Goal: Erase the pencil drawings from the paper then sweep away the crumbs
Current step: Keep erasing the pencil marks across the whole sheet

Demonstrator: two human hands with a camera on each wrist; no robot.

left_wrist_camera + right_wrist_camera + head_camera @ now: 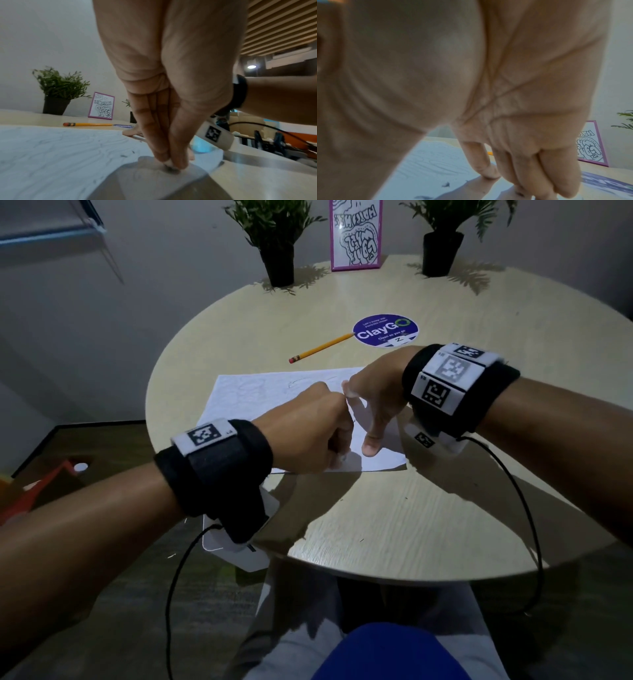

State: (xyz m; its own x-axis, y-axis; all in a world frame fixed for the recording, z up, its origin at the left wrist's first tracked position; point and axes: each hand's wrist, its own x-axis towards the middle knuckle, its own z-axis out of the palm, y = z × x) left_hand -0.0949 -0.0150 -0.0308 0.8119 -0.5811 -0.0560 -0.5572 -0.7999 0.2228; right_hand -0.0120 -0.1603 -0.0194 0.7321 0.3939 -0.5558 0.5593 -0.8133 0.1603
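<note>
From the head view, the white sheet of paper with faint pencil drawings (274, 402) lies near the round pale wooden desk's (411, 508) near edge, under the left hand (305, 433) and the right hand (373, 402). From the left wrist, left fingers (154, 129), pressed together, pinch a small white eraser (169, 164) against the sheet beside grey crumbs (123, 155). From the right wrist, right fingers (522, 169) are straight, tips on the paper.

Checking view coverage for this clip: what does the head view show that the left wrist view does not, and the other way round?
Only the head view shows the left hand and right hand together over the paper, plus both potted plants.

Only the left wrist view shows the eraser pinched at the fingertips, pressed to the sheet, and crumbs nearby.

Both show the pencil and the framed picture.
</note>
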